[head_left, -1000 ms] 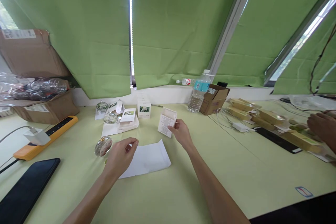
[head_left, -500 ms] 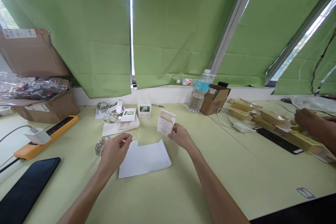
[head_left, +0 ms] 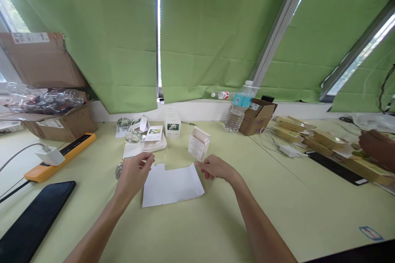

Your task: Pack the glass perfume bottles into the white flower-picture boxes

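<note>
Head view, located by the white sheet [head_left: 173, 185]: an open-topped carton [head_left: 199, 144], its fine print illegible, stands beyond the right corner, apparently self-supporting. Right hand [head_left: 217, 167], beside that corner, and left hand [head_left: 134, 174], at the left edge, show narrow grips; whether either holds anything cannot be told. Beyond, a white box [head_left: 172, 128] bears a flower picture.

Daylight glares between the green blinds [head_left: 212, 28]; shadows are soft.

2 forearms [head_left: 97, 230] extended; left hand [head_left: 134, 174] loosely curled, right hand [head_left: 217, 167] angled inward.
</note>
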A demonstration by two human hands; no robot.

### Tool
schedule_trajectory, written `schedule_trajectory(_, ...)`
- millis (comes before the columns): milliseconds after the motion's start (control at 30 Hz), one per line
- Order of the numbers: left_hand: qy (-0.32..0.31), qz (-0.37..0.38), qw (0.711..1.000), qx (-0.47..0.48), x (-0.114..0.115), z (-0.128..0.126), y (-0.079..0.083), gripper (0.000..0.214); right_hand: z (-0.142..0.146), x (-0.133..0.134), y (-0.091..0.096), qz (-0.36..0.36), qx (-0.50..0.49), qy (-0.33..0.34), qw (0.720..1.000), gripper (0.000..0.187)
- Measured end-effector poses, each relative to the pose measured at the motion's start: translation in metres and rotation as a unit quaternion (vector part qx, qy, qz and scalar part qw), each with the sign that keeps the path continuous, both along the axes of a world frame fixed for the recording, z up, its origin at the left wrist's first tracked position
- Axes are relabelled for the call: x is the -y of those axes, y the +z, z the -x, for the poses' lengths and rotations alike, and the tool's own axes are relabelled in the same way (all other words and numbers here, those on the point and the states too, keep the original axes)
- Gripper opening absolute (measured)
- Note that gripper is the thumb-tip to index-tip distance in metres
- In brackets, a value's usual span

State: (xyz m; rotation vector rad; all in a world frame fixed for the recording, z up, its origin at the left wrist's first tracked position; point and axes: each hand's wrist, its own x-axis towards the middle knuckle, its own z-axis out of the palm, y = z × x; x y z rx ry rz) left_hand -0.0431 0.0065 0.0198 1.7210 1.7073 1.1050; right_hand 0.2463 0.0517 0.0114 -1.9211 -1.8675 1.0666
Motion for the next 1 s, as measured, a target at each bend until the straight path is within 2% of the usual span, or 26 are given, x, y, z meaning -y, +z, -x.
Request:
schedule_trajectory(133, 0.001, -0.003, 1.000, -0.002, -0.001, 0.000, 0.000, 0.030, 0.010, 0.006, -0.002, -0.007, -0.024, 0.063, 0.998, 0.046)
schedule_trajectory(233, -0.003, -0.002, 1.000, -0.003, -0.001, 0.000, -0.001, 0.030, 0.017, 0.006, -0.009, -0.029, -0.026, 0.080, 0.996, 0.033)
schedule_trajectory(467, 0.000, 0.005, 1.000, -0.003, 0.000, -0.001, 0.000, 0.029, 0.024, -0.001, -0.017, -0.093, -0.013, 0.040, 0.995, 0.015)
schedule_trajectory(700, 0.032, 0.005, 0.999, -0.007, -0.001, 0.000, 0.003, 0.033, 0.024, -0.002, -0.006, -0.186, -0.049, 0.024, 0.981, 0.017)
schedule_trajectory(867, 0.055, -0.035, 0.998, -0.015, -0.003, 0.002, -0.004, 0.037, 0.029, 0.001, 0.001, -0.243, -0.084, -0.002, 0.966, 0.023)
schedule_trajectory(1000, 0.081, -0.055, 0.995, 0.021, -0.006, 0.000, -0.009, 0.054, 0.030, 0.002, 0.004, -0.270, -0.108, -0.025, 0.956, 0.023)
